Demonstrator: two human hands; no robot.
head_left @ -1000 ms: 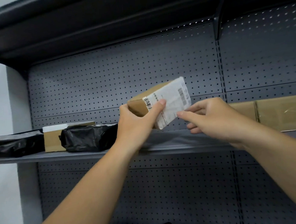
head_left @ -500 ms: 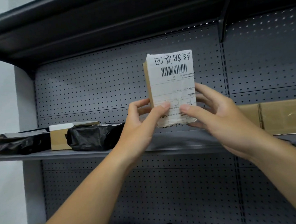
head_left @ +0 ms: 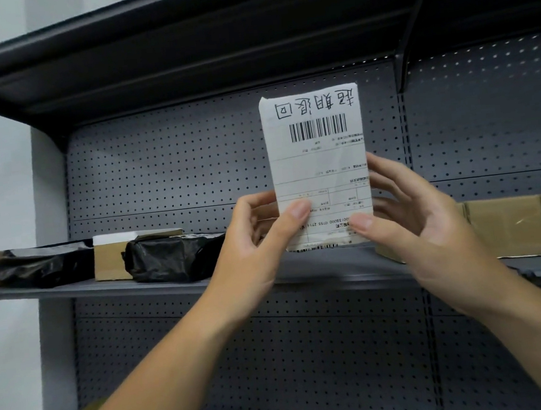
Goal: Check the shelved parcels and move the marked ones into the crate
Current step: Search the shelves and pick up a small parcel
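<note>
Holding parcel [head_left: 318, 169] upright above shelf [head_left: 331, 266], before pegboard [head_left: 164, 167]. Pinching its lower left edge with left hand [head_left: 255, 241], thumb on front; gripping lower right with right hand [head_left: 424, 226]. Showing handwriting [head_left: 316, 105], seemingly upside down, over barcode [head_left: 318, 131]. Flanked on shelf by bags [head_left: 170, 260] left, boxes [head_left: 508, 230] right

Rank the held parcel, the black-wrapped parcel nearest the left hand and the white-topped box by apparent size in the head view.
1. held parcel, though nearest the camera.
2. black-wrapped parcel.
3. white-topped box, partly hidden.
</note>
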